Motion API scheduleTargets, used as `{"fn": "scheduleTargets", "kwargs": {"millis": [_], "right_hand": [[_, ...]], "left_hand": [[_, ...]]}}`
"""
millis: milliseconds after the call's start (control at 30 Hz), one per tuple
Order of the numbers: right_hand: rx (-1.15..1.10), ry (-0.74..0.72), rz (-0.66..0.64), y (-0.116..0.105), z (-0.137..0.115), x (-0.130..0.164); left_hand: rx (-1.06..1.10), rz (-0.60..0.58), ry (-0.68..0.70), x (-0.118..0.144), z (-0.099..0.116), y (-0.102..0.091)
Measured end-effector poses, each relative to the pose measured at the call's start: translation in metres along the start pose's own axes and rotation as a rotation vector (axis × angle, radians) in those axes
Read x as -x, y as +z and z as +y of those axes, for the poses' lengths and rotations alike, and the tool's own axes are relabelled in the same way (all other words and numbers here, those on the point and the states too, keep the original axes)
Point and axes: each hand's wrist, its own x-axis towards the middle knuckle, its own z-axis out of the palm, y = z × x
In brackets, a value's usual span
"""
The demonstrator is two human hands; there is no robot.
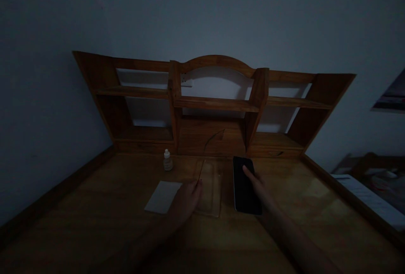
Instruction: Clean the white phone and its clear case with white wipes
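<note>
The scene is dim. A black phone (243, 187) lies flat on the wooden desk (95, 206), screen up. My right hand (257, 184) rests on its right side, one finger stretched onto the dark screen. Just left of the phone lies a clear phone case (211, 189), hard to make out. My left hand (186, 200) touches the case's left edge with its fingertips. A white cloth or sheet (163, 197) lies flat to the left of that hand. Behind it stands a small white bottle (167, 160).
A wooden shelf unit (215, 105) with open compartments stands at the back of the desk against the wall. A raised wooden rim runs along the desk's left and right sides. Right of the desk there is low furniture with a light sheet (370, 198).
</note>
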Motion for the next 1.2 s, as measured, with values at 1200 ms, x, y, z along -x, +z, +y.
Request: {"fn": "scheduleTargets", "kwargs": {"millis": [1200], "right_hand": [[0.816, -0.390, -0.052, -0.011, 0.029, -0.014]], "left_hand": [[-1.036, 0.064, 0.154, 0.008, 0.004, -0.002]]}}
